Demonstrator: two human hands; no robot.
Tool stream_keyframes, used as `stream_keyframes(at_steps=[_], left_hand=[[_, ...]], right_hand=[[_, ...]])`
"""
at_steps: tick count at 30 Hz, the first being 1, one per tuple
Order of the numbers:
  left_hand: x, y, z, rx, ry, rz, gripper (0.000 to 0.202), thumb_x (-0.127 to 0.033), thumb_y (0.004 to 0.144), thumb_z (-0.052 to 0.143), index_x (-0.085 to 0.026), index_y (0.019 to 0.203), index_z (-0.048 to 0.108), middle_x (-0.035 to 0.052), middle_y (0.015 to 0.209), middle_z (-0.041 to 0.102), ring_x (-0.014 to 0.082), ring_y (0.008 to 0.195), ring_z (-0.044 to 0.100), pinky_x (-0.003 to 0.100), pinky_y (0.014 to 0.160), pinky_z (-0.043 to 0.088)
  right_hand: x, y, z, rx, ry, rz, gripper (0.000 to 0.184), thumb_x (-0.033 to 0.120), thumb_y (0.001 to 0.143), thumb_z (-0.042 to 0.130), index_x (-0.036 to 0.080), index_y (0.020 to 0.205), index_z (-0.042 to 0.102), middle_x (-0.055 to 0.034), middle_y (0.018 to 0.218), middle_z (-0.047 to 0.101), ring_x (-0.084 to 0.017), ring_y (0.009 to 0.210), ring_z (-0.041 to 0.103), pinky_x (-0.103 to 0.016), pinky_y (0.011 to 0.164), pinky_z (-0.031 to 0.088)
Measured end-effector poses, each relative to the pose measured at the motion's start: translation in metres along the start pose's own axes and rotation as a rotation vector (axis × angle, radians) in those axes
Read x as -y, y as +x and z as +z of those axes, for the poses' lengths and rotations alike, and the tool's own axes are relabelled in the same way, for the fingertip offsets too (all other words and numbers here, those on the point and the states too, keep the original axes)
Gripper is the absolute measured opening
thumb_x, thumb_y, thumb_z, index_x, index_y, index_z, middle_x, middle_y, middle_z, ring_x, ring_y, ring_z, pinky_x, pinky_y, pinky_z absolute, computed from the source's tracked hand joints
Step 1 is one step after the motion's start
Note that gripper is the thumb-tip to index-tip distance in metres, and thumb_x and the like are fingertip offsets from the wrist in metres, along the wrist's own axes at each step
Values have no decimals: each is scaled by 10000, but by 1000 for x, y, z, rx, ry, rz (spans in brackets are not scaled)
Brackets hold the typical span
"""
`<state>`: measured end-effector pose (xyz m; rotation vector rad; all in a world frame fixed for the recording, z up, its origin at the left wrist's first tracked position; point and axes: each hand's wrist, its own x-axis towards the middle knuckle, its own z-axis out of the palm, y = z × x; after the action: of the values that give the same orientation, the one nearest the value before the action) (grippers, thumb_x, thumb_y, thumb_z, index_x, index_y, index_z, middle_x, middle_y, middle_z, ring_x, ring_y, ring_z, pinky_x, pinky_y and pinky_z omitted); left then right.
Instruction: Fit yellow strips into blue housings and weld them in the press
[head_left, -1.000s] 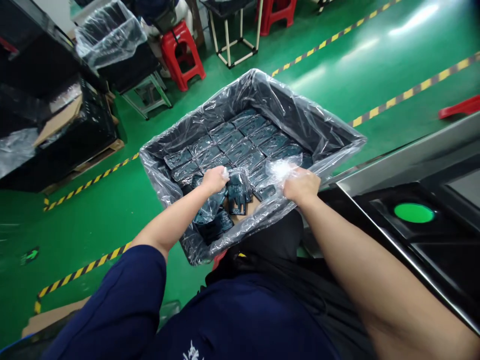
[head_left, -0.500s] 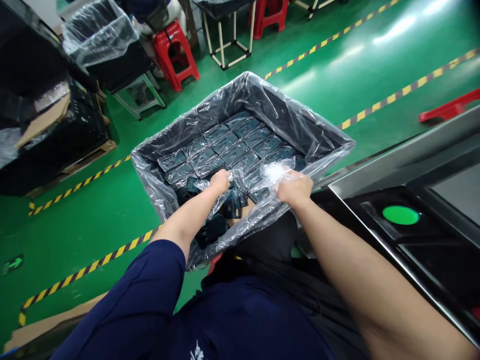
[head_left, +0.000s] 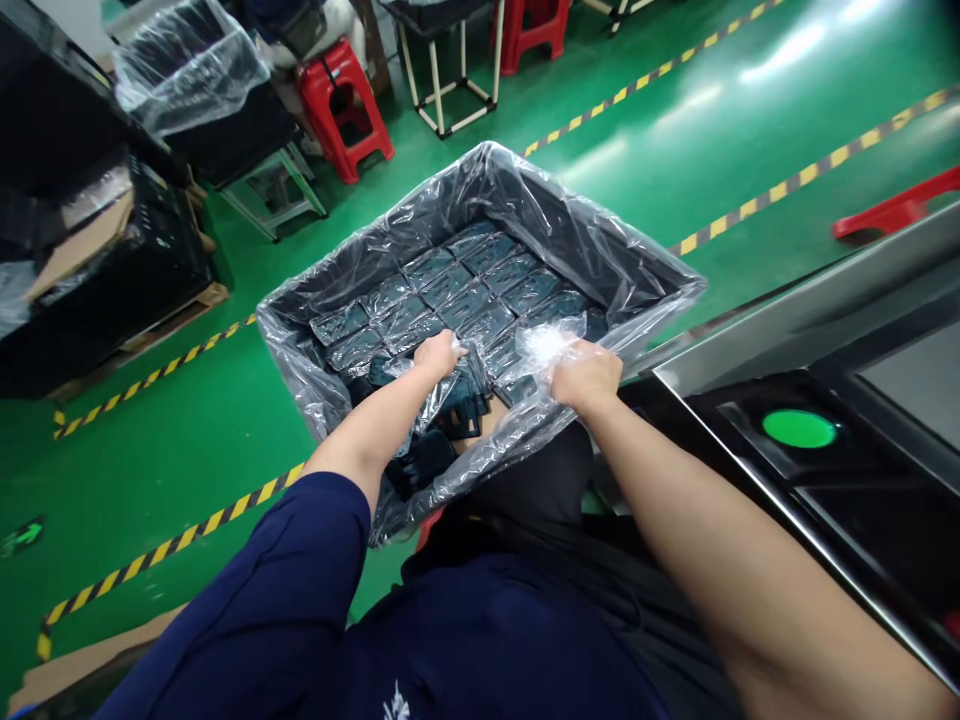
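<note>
In front of me stands a dark bin (head_left: 592,225) lined with clear plastic film. Flat dark plastic parts (head_left: 457,285) in clear bags lie in rows across its floor. My left hand (head_left: 439,355) is closed on a clear plastic bag (head_left: 431,400) above the near part of the bin, with loose black parts (head_left: 424,462) below it. At the bin's near right side, my right hand (head_left: 589,375) clutches crumpled clear plastic film (head_left: 551,345). Brown cardboard (head_left: 491,425) shows between the hands at the bottom of the bin.
A dark machine panel with a green disc (head_left: 799,428) lies to my right. Beyond the bin are a red stool (head_left: 345,110), another film-lined bin (head_left: 187,75) and a pipe-frame stand (head_left: 450,90). Yellow-black tape (head_left: 172,545) marks the green floor.
My left hand has shifted slightly left and up with the bag. The right hand keeps its grip on the film; the whole view has drifted a little.
</note>
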<state>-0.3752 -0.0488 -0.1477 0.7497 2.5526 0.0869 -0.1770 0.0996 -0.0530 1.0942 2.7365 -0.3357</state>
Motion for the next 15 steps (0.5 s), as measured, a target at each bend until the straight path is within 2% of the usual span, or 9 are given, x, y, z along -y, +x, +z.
stream_keyframes(at_steps=[3,8,15], left_hand=[[-4,11,2,-7,-7,36,511,-539,858,565,-287,1303,572,89,1236,683,264,1128,633,320,866,472],[-5,21,6,19,12,42,363,-513,849,591,-248,1051,734,75,1130,732,239,1064,660,279,846,480],[-2,7,4,-48,65,114,331,-408,919,486,-209,1033,724,98,1111,726,231,1061,656,281,877,472]], right_hand=[[0,1,1,1,3,17,326,285,782,603,236,1092,689,-105,1057,725,-313,1026,677,-372,858,516],[1,2,2,12,4,25,351,273,777,612,241,1119,688,-104,1061,724,-311,1026,677,-377,863,514],[0,2,2,-1,19,25,339,294,795,602,251,1120,687,-98,1071,723,-311,1031,676,-374,867,514]])
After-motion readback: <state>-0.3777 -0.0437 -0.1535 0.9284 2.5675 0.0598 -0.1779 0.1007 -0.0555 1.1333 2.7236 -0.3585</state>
